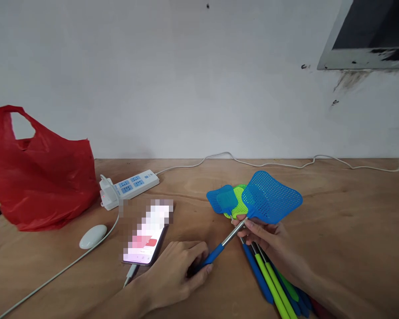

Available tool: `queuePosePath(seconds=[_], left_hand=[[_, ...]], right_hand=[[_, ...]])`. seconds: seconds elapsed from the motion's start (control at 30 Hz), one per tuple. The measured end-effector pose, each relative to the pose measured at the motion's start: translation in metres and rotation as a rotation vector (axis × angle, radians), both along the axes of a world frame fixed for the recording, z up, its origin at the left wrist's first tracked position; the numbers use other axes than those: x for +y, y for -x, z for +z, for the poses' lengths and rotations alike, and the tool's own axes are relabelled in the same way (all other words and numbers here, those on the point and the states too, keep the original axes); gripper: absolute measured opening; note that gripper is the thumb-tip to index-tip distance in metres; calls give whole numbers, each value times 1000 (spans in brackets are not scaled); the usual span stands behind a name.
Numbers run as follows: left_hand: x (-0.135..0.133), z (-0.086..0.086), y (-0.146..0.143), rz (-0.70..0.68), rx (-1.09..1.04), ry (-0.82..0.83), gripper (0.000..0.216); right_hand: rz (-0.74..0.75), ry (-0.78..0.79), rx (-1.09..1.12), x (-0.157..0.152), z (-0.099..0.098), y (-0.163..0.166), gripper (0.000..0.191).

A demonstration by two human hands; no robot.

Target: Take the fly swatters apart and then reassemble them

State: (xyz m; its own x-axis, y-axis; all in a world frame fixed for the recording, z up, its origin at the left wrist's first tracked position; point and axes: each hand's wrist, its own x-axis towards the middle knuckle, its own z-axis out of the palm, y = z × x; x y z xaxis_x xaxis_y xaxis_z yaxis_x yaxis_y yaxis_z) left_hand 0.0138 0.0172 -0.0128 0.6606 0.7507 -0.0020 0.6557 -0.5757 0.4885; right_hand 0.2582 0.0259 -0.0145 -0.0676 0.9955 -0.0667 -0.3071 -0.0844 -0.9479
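Note:
My left hand (pixel 182 270) is closed round the blue grip of a fly swatter (pixel 275 199). Fingers of my right hand (pixel 266 235) pinch its silver metal shaft just below the blue perforated head. The swatter slants up to the right, over a pile of others. Beneath it lie a blue swatter head (pixel 221 199) and a yellow-green swatter head (pixel 241 204). Several blue and green handles, among them a yellow-green handle (pixel 269 279), stretch toward the near edge, partly hidden under my right hand and forearm.
A lit phone (pixel 148 235) with a charging cable lies left of my left hand. Behind it is a white power strip (pixel 136 184). A white oval object (pixel 93 236) and a red plastic bag (pixel 43 177) are at the left. A white cord (pixel 229 155) runs along the wall.

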Motion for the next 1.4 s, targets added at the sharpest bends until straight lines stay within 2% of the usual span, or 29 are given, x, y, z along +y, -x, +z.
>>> queuePosePath(seconds=[0.2,0.33,0.47,0.8,1.4], left_hand=[[-5,-1,-3,-2,19,2,26],[-4,-3,1,115,-50,20,33],[1,-3,3,202,-91,66,38],[1,-3,1,189,-92,105,37],[4,-2,1,213,-148,118,37]], right_hand=[[57,-32,-187,-5,-5,2,27],[101,-23,-226,-2,-8,-3,28],[125,-46,-172,3,-8,-9,28],[191,-49,-77,0,-9,-8,27],[306,-72,-123,-1,-7,-8,33]])
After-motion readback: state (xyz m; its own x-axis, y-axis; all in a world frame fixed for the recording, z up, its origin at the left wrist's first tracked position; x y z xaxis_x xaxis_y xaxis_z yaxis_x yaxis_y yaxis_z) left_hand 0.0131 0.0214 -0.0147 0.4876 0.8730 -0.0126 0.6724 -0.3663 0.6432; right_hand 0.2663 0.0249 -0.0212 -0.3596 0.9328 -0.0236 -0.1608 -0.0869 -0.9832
